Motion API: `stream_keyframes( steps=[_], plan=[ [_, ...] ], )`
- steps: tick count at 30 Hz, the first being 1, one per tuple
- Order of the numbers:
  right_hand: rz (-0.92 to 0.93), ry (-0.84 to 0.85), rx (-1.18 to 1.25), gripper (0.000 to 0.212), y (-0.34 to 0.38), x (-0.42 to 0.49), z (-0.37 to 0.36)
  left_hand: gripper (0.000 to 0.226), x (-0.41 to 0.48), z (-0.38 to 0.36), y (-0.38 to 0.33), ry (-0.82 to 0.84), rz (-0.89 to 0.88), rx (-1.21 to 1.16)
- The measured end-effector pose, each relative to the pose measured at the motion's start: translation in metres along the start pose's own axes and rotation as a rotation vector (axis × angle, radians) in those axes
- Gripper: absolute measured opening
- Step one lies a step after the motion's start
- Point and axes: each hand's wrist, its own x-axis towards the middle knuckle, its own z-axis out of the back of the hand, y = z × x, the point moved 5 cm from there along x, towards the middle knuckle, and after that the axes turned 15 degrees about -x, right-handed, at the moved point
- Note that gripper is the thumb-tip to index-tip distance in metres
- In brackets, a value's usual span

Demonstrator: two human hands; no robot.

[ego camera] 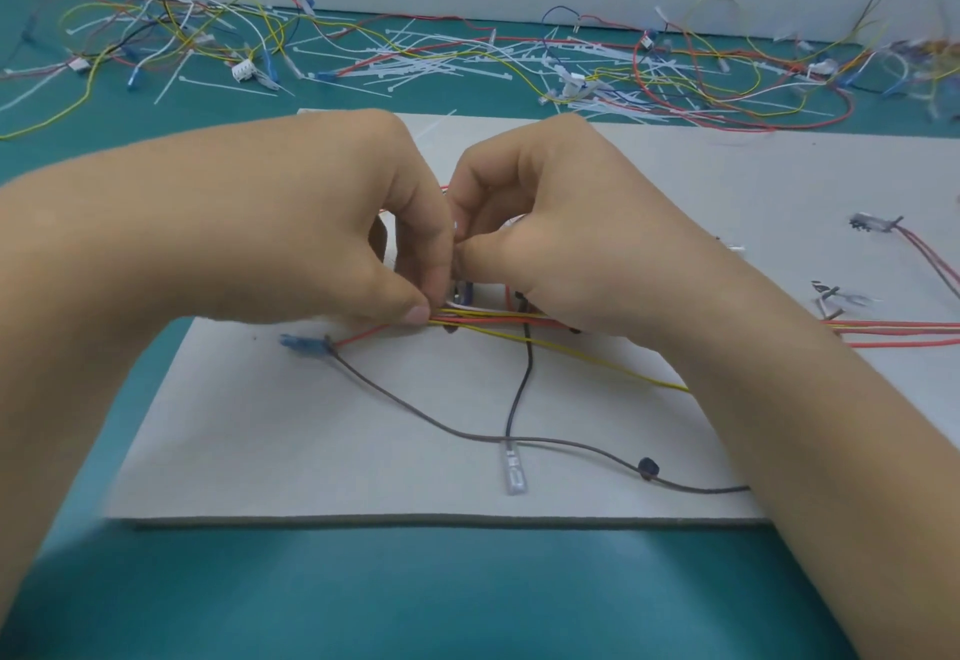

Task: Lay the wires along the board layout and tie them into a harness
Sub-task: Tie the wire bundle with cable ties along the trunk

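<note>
"Left hand (322, 222) pinches the wires (493, 317) mid-board (311, 451). Right hand (550, 243) is curled tight, I can't see on what."
"If the pinch slips, they'll likely splay, and that yellow wire (597, 363) strays."

Wire bundle (498, 319) on the board (311, 462) mid-table (467, 597), loose wires (179, 38) and cable ties (415, 66) behind

Board (260, 441): pale grey card-like sheet, matt, smooth.
Worktop (415, 597): teal mat, smooth, faint sheen.
Wires (498, 319): coloured plastic insulation, smooth, slightly glossy.
Cable ties (415, 66): white plastic.
Blue terminal sleeve (301, 345): opaque plastic.
Clear terminal sleeve (514, 472): translucent plastic, metal insert showing through.
</note>
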Motion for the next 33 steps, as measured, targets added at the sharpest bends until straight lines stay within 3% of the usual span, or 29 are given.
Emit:
stream_keyframes(
  steps=[7,13,18,28,33],
  plan=[
    [0.009,0.007,-0.002,0.013,0.001,0.001,-0.003,0.01,-0.035,-0.014,0.001,-0.27,-0.202,0.12],
    [0.034,0.007,-0.036,0.015,0.003,-0.001,-0.003,0.008,-0.057,-0.03,0.014,-0.426,-0.181,-0.01],
    [0.016,0.001,-0.02,0.014,0.002,-0.001,-0.003,0.022,-0.059,-0.039,0.009,-0.487,-0.098,-0.051],
    [0.012,0.007,-0.022,0.014,0.002,0.0,-0.004,0.008,-0.051,-0.036,-0.001,-0.431,0.051,-0.042],
    [0.018,0.006,-0.034,0.014,0.003,0.001,-0.003,0.017,-0.055,-0.039,-0.006,-0.452,0.12,0.023]
  ],
)
